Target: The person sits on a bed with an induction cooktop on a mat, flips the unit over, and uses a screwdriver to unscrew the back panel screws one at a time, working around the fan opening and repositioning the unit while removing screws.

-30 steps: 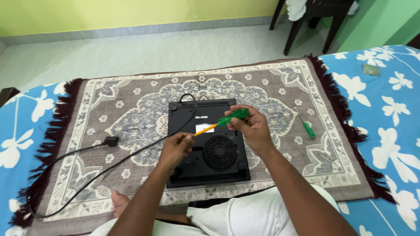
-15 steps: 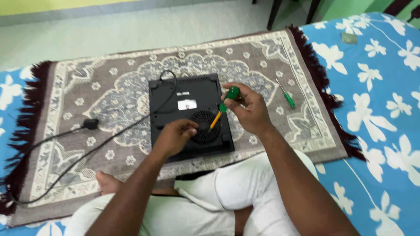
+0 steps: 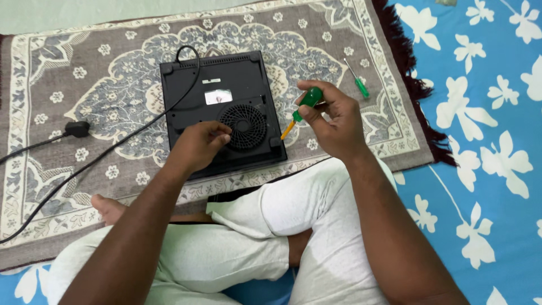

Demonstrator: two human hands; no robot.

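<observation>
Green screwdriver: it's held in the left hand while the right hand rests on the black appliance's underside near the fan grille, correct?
Hands are swapped. The head view shows the green screwdriver in the right hand, while the left hand rests on the black appliance near the fan grille.

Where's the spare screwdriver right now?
In the head view the spare screwdriver lies on the rug, upper right, past the right hand and right of the black cooktop.

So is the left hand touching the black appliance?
Touching: the head view shows the left hand resting fingers-down on the black appliance beside its fan grille.
</observation>
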